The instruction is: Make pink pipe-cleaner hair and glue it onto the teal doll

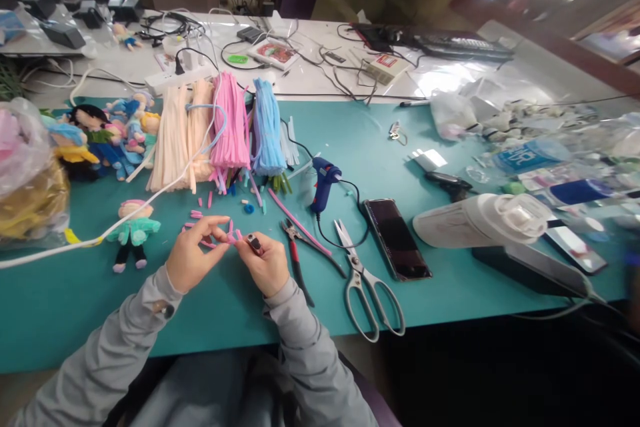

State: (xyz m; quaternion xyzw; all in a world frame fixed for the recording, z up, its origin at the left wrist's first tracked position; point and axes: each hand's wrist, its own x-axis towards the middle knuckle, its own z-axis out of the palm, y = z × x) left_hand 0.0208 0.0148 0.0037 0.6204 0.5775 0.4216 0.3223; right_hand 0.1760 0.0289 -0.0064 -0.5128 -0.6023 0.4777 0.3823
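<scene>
Between the fingertips of my two hands is a short, bent piece of pink pipe cleaner (231, 235). My left hand (197, 255) pinches its left side, thumb and forefinger meeting on it. On its right side it is gripped by my right hand (266, 265), which also has a small dark object with a shiny end (255, 242) tucked in its fingers; its kind is unclear. Short pink cut pieces (195, 214) lie just beyond my left hand. To its left rests a small doll (133, 232) in green with pink hair. Red-handled cutting pliers (295, 260) lie right of my right hand.
Bundles of peach (175, 137), pink (231, 123) and blue pipe cleaners (267, 130) stand behind my hands. Rightward are a blue glue gun (325, 183), scissors (361, 280), a phone (397, 238) and a white bottle (475, 220). A white cable (150, 203) crosses the left side.
</scene>
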